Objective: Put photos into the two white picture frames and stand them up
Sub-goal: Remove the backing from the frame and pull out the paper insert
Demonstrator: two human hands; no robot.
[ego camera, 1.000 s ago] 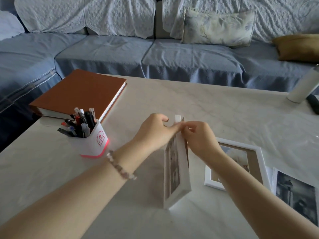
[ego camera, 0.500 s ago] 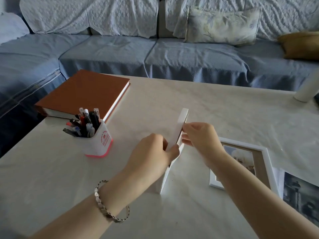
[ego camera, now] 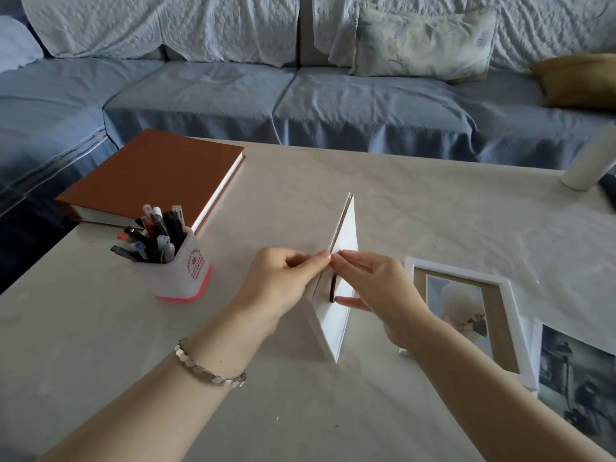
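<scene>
1. Only the head view to go on. The standing frame was up on its edge in the middle of the table, seen almost edge-on, splayed into a narrow tent shape. My guess is that was the back leg being set so it props itself.
2. The left hand had a narrow grip, thumb and fingertips pinching the frame's top edge from the left. Looked like it was there just to keep the thing from tipping.
3. The right hand also had a narrow pinch, at the same top edge from the right, with one lower finger laid straight against the back. Probably working the leg or backing. A dark strip showed between the panels, couldn't tell what it was.
4. The second frame lay flat just right of the hands, a photo visible inside, so loaded but not stood up yet.
5. A loose photo sat at the near right edge, touching or just beside that flat frame.
6. Pen cup and brown book were off to the left, well out of the way.
7. My take: roughly halfway, with the first frame nearly standing.
</scene>
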